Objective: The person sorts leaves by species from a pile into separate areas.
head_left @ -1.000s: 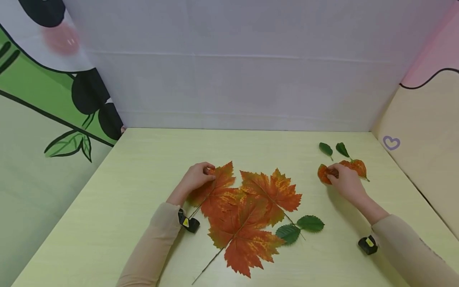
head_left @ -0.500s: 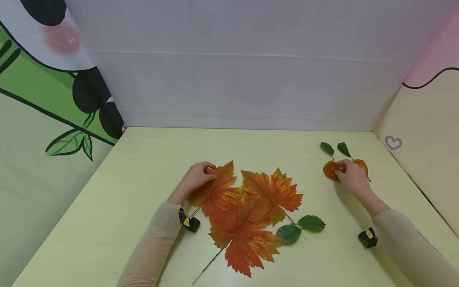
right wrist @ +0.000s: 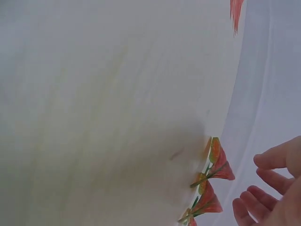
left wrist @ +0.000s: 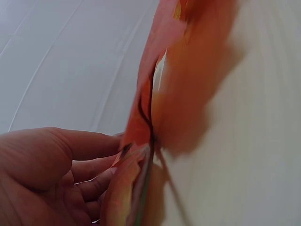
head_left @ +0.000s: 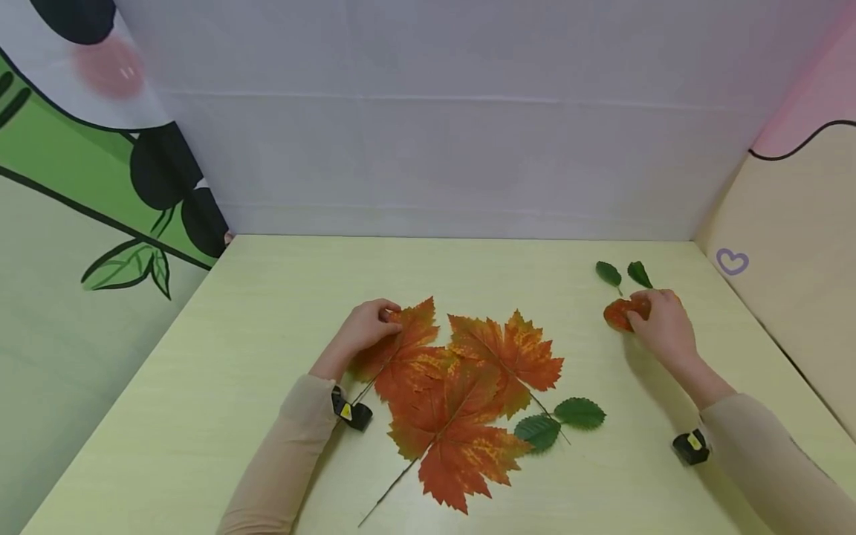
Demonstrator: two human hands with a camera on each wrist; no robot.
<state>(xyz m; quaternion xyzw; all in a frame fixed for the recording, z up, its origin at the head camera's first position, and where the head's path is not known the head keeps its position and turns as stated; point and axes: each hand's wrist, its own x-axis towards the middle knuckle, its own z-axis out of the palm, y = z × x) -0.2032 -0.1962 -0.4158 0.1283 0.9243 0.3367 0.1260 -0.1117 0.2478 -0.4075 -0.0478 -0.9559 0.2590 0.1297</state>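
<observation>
My left hand [head_left: 366, 325] pinches the edge of an orange maple leaf [head_left: 416, 365]; in the left wrist view, the thumb and fingers [left wrist: 96, 144] meet at the leaf's rim. Two more orange maple leaves overlap it: one in front [head_left: 461, 438], the other to the right [head_left: 504, 357]. My right hand [head_left: 669, 327] hovers at small orange leaves [head_left: 618, 315] on the right, covering part of them in the head view. In the right wrist view its fingers are loosely bent and apart from the small orange leaves [right wrist: 207, 200], which have green stems.
Two small green leaves [head_left: 608, 273] lie behind the right hand. Another pair of green leaves [head_left: 580, 414] sits beside the maple leaf stems. A pale table [head_left: 267, 282] carries everything, with a hanging grey-white cloth [head_left: 468, 171] behind and printed panels at both sides.
The right hand has moved to the right, and the small orange leaf by its fingertips has shifted slightly right too. My left hand and the maple leaves have stayed put.
</observation>
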